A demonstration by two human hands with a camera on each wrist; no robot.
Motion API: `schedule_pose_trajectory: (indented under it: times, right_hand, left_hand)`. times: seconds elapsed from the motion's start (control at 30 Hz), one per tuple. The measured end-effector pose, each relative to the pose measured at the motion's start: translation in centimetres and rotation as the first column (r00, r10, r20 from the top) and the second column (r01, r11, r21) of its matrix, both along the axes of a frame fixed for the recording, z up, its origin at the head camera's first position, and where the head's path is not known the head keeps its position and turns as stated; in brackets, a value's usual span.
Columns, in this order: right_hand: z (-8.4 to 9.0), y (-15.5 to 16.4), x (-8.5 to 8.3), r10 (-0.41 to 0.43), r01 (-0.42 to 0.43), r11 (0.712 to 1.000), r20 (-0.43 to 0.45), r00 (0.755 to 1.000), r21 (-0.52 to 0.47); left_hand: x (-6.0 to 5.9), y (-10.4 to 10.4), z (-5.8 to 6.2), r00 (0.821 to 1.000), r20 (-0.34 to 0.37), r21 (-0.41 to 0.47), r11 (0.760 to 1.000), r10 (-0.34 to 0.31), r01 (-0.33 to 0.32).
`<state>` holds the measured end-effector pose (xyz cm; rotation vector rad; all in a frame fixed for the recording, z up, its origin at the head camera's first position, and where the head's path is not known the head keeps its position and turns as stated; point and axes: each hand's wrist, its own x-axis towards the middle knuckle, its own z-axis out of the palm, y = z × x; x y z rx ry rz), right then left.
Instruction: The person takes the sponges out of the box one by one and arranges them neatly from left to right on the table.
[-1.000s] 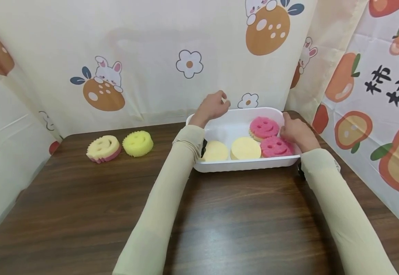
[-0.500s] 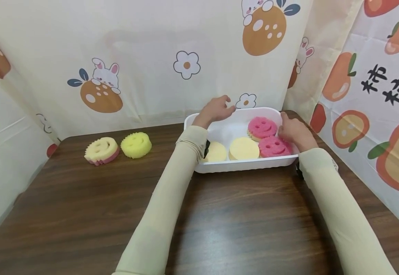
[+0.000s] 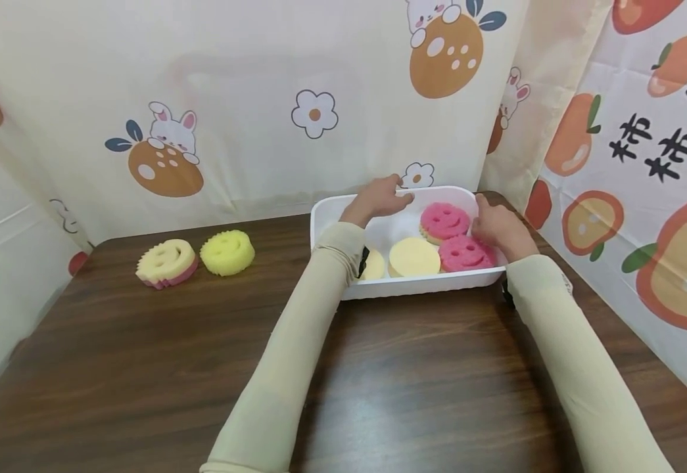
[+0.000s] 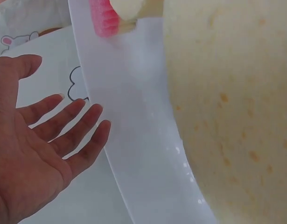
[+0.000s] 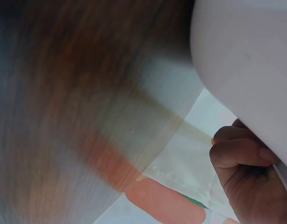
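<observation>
Four smiley sponges sit in the white tray (image 3: 414, 287) at the back right corner of the surface (image 3: 142, 368): two pink (image 3: 445, 221), two cream (image 3: 413, 257). Two more, a cream-pink one (image 3: 165, 262) and a yellow one (image 3: 227, 251), wait near the back left edge. Left hand (image 3: 379, 197) hovers released over the tray's far rim, right hand (image 3: 493, 226) curls on its right rim

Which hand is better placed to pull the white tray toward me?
Right, probably. The right hand already grips the white tray at its right rim, while the left hand hovers open over the far rim.
</observation>
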<state>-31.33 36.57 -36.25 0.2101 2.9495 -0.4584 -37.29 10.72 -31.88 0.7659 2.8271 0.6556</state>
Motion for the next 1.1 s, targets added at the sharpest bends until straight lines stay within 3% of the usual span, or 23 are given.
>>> schedule_pose_trajectory:
  times: [0.53,0.77,1.1]
  right_hand:
    - [-0.1,0.0,-0.1,0.024,-0.024,0.999,-0.023,0.999,0.025]
    - [0.0,-0.2,0.0,0.025,-0.025,1.000,-0.014,1.000,0.015]
    - [0.1,-0.3,0.1,0.020,-0.020,1.000,-0.013,1.000,0.018]
  left_hand:
    - [0.2,3.0,-0.8,0.999,0.018,-0.004,0.999,-0.034,0.034]
    - [0.4,3.3,-1.6,0.998,0.054,-0.019,1.000,-0.015,0.016]
    - [0.8,3.8,-2.1,0.999,0.049,-0.028,0.999,-0.015,0.016]
